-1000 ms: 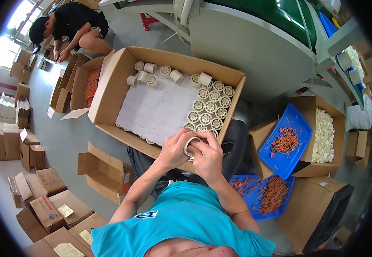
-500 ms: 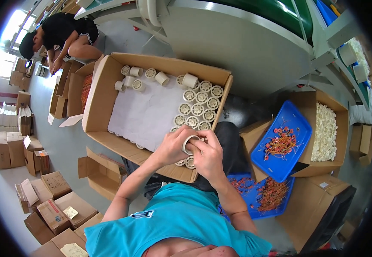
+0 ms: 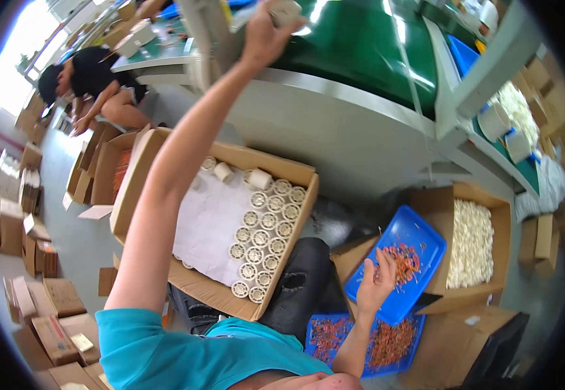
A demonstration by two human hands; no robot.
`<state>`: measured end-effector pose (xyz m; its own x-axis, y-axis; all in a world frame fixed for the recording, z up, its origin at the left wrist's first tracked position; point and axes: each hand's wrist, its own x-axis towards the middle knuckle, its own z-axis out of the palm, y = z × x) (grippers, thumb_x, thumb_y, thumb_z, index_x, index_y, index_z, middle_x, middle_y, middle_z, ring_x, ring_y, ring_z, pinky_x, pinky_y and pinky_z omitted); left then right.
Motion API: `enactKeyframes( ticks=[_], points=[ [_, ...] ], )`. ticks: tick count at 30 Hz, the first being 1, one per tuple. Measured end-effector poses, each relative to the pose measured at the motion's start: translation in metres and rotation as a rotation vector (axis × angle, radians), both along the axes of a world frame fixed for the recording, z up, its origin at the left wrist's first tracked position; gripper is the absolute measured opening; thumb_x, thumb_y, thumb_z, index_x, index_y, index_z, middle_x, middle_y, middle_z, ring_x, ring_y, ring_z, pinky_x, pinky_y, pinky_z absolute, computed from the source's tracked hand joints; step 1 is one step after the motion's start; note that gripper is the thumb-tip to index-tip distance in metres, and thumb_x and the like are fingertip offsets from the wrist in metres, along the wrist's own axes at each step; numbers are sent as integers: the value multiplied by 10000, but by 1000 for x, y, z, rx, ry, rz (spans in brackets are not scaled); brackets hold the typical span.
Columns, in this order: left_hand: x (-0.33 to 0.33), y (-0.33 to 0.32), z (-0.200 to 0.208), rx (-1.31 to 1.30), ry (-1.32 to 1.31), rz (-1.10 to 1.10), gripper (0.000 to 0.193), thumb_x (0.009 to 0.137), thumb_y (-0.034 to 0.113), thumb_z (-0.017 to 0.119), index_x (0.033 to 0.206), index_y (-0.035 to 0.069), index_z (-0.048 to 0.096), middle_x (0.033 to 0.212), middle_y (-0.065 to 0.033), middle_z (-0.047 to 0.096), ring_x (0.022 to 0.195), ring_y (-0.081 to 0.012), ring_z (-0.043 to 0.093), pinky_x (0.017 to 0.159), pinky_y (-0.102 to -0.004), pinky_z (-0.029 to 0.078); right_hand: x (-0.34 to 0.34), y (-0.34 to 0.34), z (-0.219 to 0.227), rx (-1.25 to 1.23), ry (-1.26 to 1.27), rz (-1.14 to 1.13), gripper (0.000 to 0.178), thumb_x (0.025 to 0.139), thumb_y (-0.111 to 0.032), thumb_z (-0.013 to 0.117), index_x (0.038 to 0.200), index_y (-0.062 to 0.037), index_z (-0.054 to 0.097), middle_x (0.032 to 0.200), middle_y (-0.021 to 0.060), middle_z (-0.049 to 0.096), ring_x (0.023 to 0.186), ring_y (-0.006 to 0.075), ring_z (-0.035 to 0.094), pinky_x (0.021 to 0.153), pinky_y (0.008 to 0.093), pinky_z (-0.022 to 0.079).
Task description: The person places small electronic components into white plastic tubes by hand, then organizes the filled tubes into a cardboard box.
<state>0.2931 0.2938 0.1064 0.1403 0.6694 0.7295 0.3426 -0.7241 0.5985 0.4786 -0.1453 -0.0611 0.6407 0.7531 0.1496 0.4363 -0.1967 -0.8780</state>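
Note:
My left hand (image 3: 263,36) is raised high over the edge of the green conveyor belt (image 3: 360,55), closed on a white round spool (image 3: 287,10). My right hand (image 3: 376,283) reaches into a blue tray (image 3: 425,231) of small orange parts (image 3: 404,259), fingers apart just above them. Between my arms a big cardboard box (image 3: 298,174) rests at my knees. It has a white paper liner and rows of white spools (image 3: 266,227) standing along its right side.
A second blue tray (image 3: 331,338) of orange parts lies by my right leg. A cardboard box of pale white pieces (image 3: 471,244) stands to the right. A co-worker in black (image 3: 94,81) bends over boxes at the far left. Stacked cartons (image 3: 41,312) line the floor.
Both hands were together on one spool over the box. Now my left hand has lifted the spool up to the conveyor, and my right hand has dropped to the blue tray.

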Motion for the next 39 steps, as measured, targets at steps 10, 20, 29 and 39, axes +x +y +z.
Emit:
enactKeyframes(
  ticks=[10, 20, 29, 39],
  points=[
    [-2, -10, 17, 207, 281, 333, 620, 888, 186, 676, 1395, -41, 399, 1509, -259, 322, 1348, -503, 315, 1140, -526, 255, 72, -80, -63, -292, -88, -428, 284, 870, -90, 671, 1140, -2, 684, 1033, 149, 664, 928, 255, 658, 727, 357, 538],
    [-153, -245, -259, -229, 384, 123, 521, 796, 30, 689, 1274, 41, 482, 1292, -200, 483, 1217, -396, 456, 1037, -470, 369, 146, -56, -130, -326, -239, -441, 199, 860, -123, 680, 1010, -5, 735, 920, 191, 723, 811, 309, 697, 724, 387, 521],
    [-184, -263, -284, -637, 814, -133, 592, 776, 49, 581, 1345, 78, 422, 1252, -215, 497, 1105, -419, 530, 952, -510, 421, 126, -54, -97, -304, -340, -582, 170, 815, -82, 716, 944, 28, 719, 925, 168, 687, 820, 301, 658, 728, 413, 514],
    [-166, -258, -304, -866, 727, -10, 786, 745, 541, 764, 1308, 116, 417, 1028, -218, 653, 965, -409, 639, 834, -488, 503, 100, -63, -21, -42, -333, -635, 246, 859, 5, 649, 1099, 52, 674, 983, 149, 651, 811, 265, 661, 706, 368, 535]
  ],
)
